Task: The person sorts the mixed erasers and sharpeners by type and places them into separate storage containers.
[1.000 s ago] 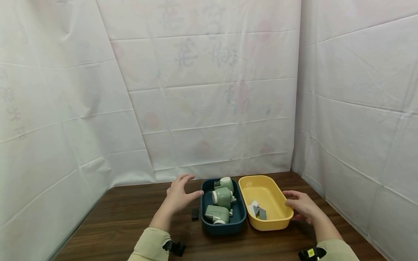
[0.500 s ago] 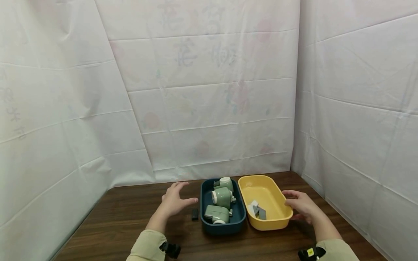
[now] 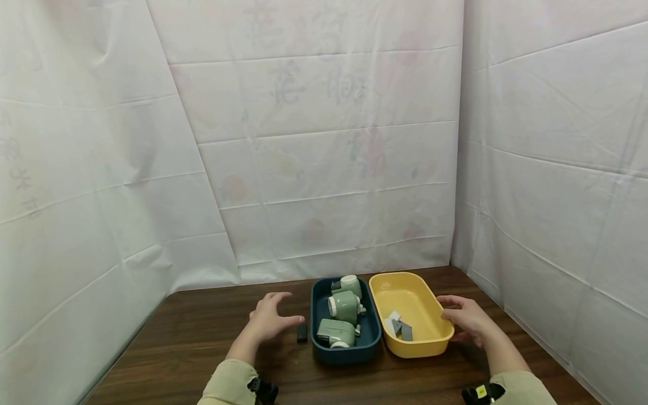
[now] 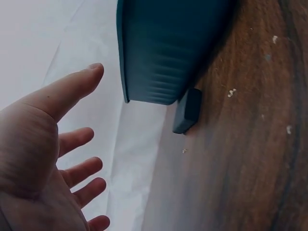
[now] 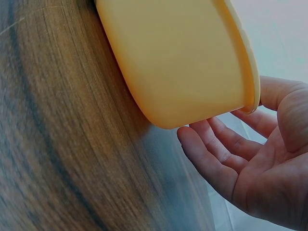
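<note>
My left hand (image 3: 268, 320) hovers over the table left of a dark blue bin (image 3: 323, 308), thumb and fingers spread and holding nothing. A small black block (image 3: 302, 333) lies between this hand and the bin. Several pale green toy appliances with white parts, one of them a boxy piece (image 3: 336, 331) with a side lever, lie in the blue bin. At the right side of a yellow bin (image 3: 425, 309) is my right hand (image 3: 468, 319), its relaxed fingers along the outer wall and thumb at the rim. Grey and white flat pieces (image 3: 405, 331) lie in the yellow bin's near left corner.
Both bins stand side by side on a dark wood table (image 3: 202, 337). White sheeting (image 3: 329, 169) hangs behind the table and along both sides. In the left wrist view, pale crumbs (image 4: 232, 92) dot the wood.
My left hand has drawn back left from the blue bin's rim and lowered slightly toward the table. The right hand and both bins have stayed in place.
</note>
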`<state>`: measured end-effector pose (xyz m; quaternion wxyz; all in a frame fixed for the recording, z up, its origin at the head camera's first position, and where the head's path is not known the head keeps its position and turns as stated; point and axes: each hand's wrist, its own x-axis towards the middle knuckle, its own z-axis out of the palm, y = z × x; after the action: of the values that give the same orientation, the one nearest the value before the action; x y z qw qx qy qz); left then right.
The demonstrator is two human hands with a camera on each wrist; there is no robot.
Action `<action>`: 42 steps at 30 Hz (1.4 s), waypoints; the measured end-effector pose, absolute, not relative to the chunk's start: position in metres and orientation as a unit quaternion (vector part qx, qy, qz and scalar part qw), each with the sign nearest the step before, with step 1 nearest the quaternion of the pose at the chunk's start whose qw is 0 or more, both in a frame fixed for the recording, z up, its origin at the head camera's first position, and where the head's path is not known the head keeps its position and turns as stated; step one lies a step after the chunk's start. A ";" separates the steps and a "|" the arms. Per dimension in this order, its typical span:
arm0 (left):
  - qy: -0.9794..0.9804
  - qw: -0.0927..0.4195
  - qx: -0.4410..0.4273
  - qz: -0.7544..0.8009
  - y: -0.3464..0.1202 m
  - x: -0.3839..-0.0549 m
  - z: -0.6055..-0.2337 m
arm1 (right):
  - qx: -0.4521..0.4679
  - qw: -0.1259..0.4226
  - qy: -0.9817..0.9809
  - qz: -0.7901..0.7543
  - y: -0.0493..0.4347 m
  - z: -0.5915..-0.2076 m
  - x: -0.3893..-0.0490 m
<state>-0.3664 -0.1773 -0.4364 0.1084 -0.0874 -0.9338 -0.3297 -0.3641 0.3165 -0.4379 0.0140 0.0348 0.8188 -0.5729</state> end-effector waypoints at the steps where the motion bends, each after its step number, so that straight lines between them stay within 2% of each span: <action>1: -0.934 0.104 -0.088 -0.330 -0.178 -0.367 -0.438 | 0.035 0.014 0.819 -0.572 0.316 -0.438 -0.364; 14: -0.940 0.055 -0.083 -0.327 -0.184 -0.370 -0.450 | 0.037 0.014 0.820 -0.571 0.316 -0.439 -0.364; 35: -0.945 0.014 -0.106 -0.310 -0.182 -0.371 -0.463 | 0.038 0.016 0.817 -0.575 0.316 -0.437 -0.363; 42: -0.947 0.017 -0.117 -0.300 -0.180 -0.369 -0.462 | 0.033 0.016 0.819 -0.573 0.316 -0.437 -0.362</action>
<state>-0.3690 -0.1804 -0.4619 0.0170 -0.1169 -0.9465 -0.3002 -0.3621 0.3161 -0.4366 0.0155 0.0326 0.8190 -0.5727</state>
